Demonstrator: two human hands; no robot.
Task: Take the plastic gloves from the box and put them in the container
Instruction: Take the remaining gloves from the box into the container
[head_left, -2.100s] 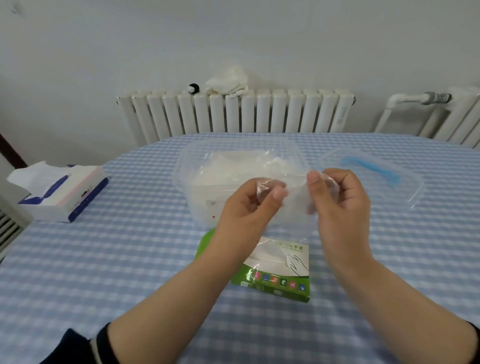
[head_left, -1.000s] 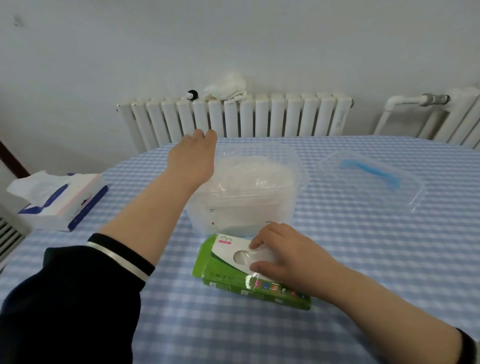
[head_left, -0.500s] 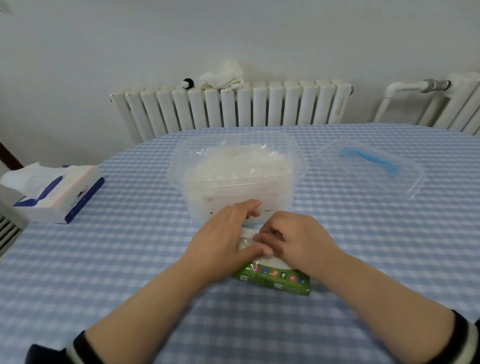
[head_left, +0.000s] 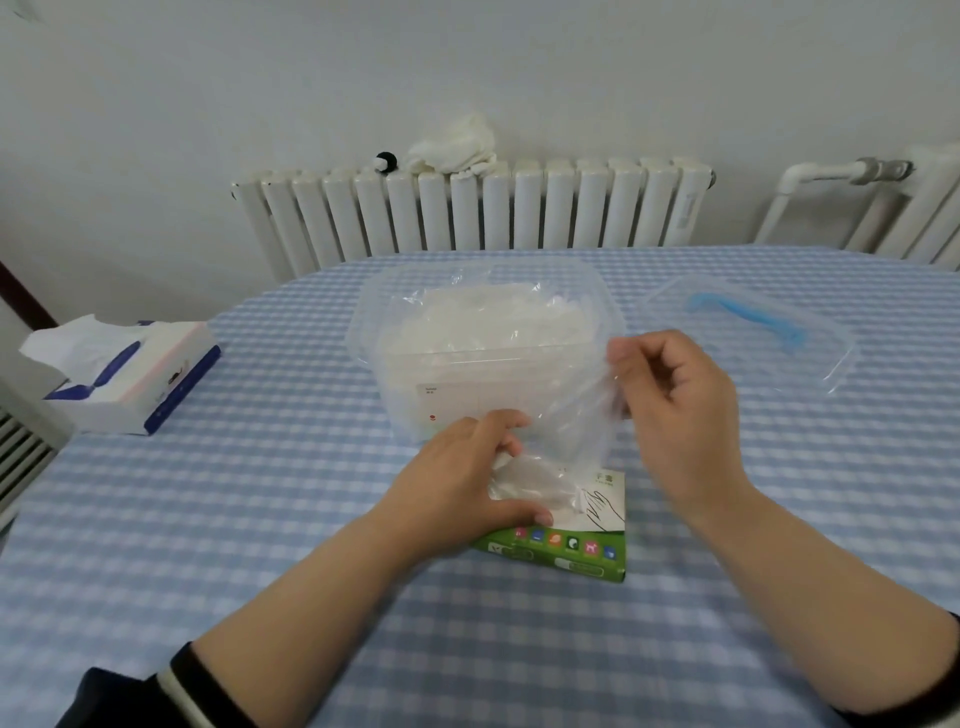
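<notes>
Pinching a clear plastic glove (head_left: 576, 415) between thumb and fingers, the right grip (head_left: 670, 384) lifts it up from the green box (head_left: 566, 545); the left grip (head_left: 467, 483) lies curled on the box just below and holds the gloves bunched at its opening. Just beyond both grips stands the open container (head_left: 488, 332), already well filled with gloves. Right of it, on the bench (head_left: 260, 519), lies its lid (head_left: 748, 332). Judging by this, much is transferred, with this glove and whatever remains boxed still to go.

Container (head_left: 483, 364) at table (head_left: 260, 519) centre; glove box (head_left: 571, 540) just beside it at 6 o'clock. Lid (head_left: 748, 332) at 3 o'clock, tissue box (head_left: 130, 379) at 9 o'clock. Radiator (head_left: 472, 213) behind at 12 o'clock.
</notes>
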